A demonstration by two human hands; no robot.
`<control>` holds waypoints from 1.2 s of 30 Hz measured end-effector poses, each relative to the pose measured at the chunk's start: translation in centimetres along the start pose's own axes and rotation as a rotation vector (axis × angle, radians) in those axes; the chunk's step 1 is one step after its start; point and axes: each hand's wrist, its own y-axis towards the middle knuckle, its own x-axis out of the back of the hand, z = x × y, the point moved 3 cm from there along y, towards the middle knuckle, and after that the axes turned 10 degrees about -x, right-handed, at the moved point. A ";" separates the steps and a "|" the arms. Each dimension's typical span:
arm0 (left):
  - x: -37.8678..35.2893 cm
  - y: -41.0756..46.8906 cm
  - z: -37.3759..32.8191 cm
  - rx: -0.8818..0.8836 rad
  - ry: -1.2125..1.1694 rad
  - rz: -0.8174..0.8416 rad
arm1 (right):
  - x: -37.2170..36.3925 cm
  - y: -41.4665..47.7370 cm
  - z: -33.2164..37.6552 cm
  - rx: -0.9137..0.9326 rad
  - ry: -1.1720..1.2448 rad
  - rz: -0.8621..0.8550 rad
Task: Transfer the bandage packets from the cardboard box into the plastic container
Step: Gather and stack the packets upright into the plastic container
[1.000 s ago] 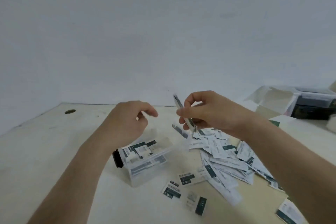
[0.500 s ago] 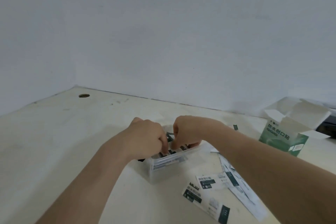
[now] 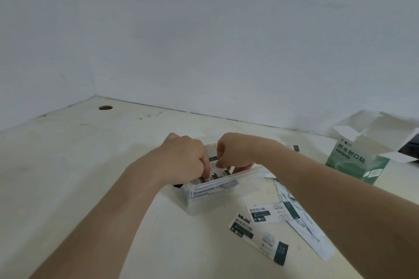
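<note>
We are gripping the bandage packets [image 3: 216,174] inside the plastic container [image 3: 204,201] with curled fingers of the left hand [image 3: 181,161] and right hand [image 3: 235,154].

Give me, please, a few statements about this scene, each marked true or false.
1. The left hand and the right hand both reach into the plastic container. True.
2. The cardboard box lies flattened. False: it stands upright with its flaps open.
3. Loose bandage packets lie on the table to the right of the container. True.
4. The container is empty. False: stacked packets show inside it.
</note>
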 end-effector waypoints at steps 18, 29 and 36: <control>-4.3 1.0 -14.0 -0.299 0.044 0.089 | -0.5 -7.8 -17.5 -0.162 0.058 -0.075; -9.0 8.6 -16.5 -0.123 0.282 0.080 | -2.4 -7.1 -19.2 0.023 0.217 -0.282; -8.3 8.2 -15.6 -0.134 0.136 -0.216 | -1.4 -7.6 -20.6 0.052 0.402 -0.558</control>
